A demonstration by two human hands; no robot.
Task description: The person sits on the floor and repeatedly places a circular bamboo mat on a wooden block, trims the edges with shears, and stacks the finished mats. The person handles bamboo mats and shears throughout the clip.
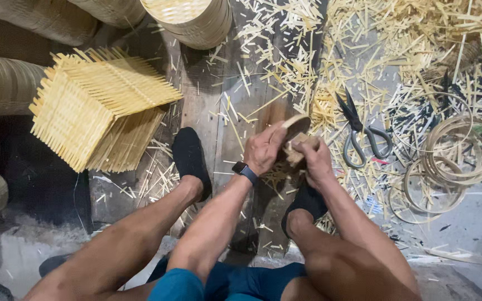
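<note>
My left hand (263, 149), with a dark watch on its wrist, grips a thin curved bamboo strip (297, 124) that bends into a small hoop. My right hand (314, 159) holds the same strip's lower end, close against the left hand. Both hands hover above the wooden floor, between my two feet in black socks (189, 159). Black-bladed scissors with grey handles (361, 136) lie on the floor just right of my hands. Part of the strip is hidden behind my fingers.
A stack of square woven bamboo mats (93, 108) lies at the left. Stacked round woven baskets (193, 19) stand at the top and left edge. Several bamboo rings (456, 150) lie at the right. Short bamboo offcuts (330, 61) cover the floor.
</note>
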